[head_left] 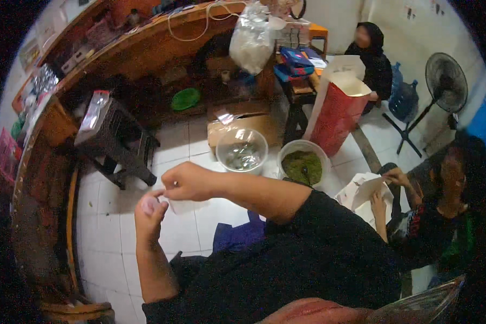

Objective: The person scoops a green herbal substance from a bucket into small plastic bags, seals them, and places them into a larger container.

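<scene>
My left hand is raised over the floor, its fingers curled round a small pinkish, see-through thing whose kind I cannot make out. My right hand reaches across from the right and meets it at the fingertips. Its fingers are closed in a pinch, and what they hold is too small to name. A thin pale piece shows just below where the hands meet. Beyond my right forearm stands a clear round tub with small clear packets inside. Beside it is a white tub of green, crumbly stuff with a dark handle in it.
A dark plastic stool bearing clear plastic stands at left. Behind the tubs are a cardboard box and a tall red-and-white carton. Two people sit at right, one handling white cartons. A standing fan is at far right.
</scene>
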Tool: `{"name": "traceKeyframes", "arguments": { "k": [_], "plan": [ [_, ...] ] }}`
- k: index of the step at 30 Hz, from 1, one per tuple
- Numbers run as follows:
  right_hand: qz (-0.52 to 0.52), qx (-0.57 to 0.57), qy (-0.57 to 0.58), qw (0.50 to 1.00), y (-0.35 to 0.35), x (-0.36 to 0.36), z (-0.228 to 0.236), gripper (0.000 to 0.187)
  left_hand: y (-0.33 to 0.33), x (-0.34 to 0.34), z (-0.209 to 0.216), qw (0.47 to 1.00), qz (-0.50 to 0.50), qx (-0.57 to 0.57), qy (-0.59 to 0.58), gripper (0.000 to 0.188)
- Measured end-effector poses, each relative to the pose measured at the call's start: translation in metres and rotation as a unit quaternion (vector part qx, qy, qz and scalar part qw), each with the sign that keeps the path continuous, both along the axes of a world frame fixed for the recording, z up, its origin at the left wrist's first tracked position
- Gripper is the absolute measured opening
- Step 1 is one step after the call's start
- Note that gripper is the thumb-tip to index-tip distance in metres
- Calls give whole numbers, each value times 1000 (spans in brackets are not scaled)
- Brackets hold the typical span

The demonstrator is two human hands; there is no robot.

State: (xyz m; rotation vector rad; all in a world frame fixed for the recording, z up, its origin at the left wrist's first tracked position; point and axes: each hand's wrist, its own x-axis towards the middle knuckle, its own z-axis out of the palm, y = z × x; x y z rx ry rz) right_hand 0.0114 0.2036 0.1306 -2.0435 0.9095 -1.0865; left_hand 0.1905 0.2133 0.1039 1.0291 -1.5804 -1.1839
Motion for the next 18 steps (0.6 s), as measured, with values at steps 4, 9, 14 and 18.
{"name": "traceKeyframes", "arguments": {
  "k": [4,9,14,18],
  "plan": [
    [65,16,20,998,12,-6,11,20,6,3,5,998,-37,51,32,31],
    [123,-11,29,992,17,-12,14,21,12,15,7,988,-136,-8,-67,12],
    [0,-71,126,989,13,-14,5,23,22,11,18,984,-140,-13,-106,18],
    [48,-212,-19,976,40,-27,47,35,22,13,22,984,-115,-30,-131,18]
  ]
}}
